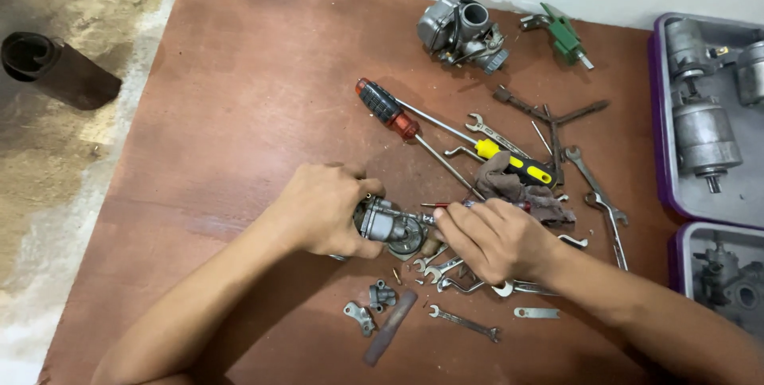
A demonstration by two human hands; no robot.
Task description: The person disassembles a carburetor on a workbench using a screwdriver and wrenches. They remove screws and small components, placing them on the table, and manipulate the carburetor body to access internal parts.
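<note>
Left hand [322, 210] wrapped around a small metal carburetor [387, 226], just left of frame centre, holding it on the board. Right hand [493, 238] closed on a slim red-handled tool [446, 207]; its tip meets the carburetor's right side. What kind of tip it has cannot be told.

Surface: reddish-brown board [239, 99] laid on a stained concrete floor [48, 154]; pale wall along the top edge.

Count, outward from the hands:
- 1 brown rag [517, 186], just above the right hand.
- 2 loose screwdrivers: red-and-black handle [387, 110], yellow-and-black handle [517, 164], above centre.
- Several open-end spanners; exact number uncertain, some lie under the hand. One lies alone at lower centre [465, 323].
- 2 small metal fittings [372, 305], below the carburetor.
- 1 second carburetor [461, 31], top centre; 1 green part [563, 33] beside it.
- 2 purple-rimmed trays [659, 114] at the right edge, holding grey motor parts.
- 1 dark cylinder [56, 67], upper left, on the floor.
</note>
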